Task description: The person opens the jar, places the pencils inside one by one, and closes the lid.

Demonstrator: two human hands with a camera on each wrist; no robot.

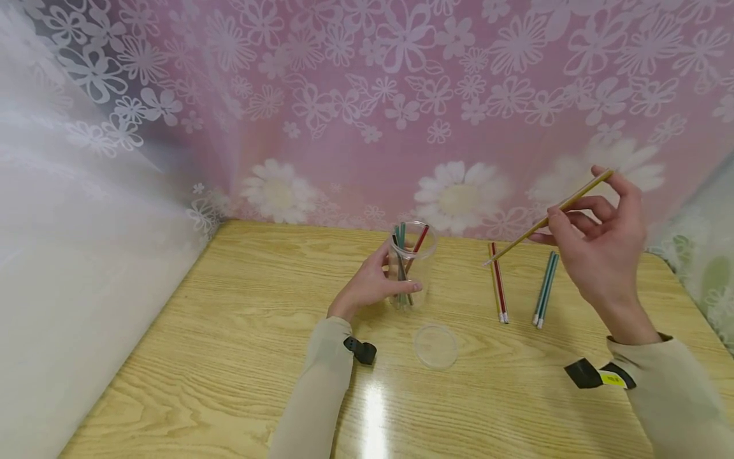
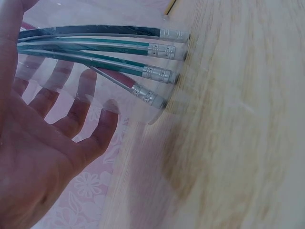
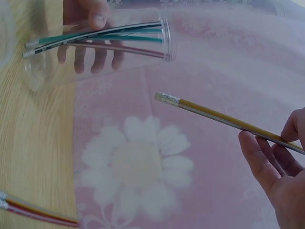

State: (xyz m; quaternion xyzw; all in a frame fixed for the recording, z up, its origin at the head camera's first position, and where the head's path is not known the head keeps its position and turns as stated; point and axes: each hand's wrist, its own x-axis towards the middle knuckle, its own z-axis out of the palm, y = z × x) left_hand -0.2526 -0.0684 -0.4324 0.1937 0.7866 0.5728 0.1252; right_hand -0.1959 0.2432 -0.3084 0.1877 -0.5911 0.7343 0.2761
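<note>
My left hand point(image 1: 367, 287) grips a clear plastic jar point(image 1: 423, 271) standing upright on the table, thumb across its front. Inside lean several pencils: a black pencil point(image 2: 109, 31), green pencils point(image 2: 119, 63) and a red pencil point(image 1: 420, 238), their eraser ends down at the jar's base. Up to the right, my right hand point(image 1: 610, 255) pinches a yellow pencil point(image 1: 530, 231) between thumb and fingers, clear of the table. Its eraser end point(image 3: 167, 98) points down and left towards the jar, with a gap between the two.
A round clear lid point(image 1: 436, 346) lies flat in front of the jar. Right of the jar, a yellow and a red pencil point(image 1: 500, 284) lie side by side, and further right a pair of green pencils point(image 1: 546, 288). A flowered curtain point(image 1: 344, 127) hangs behind the table.
</note>
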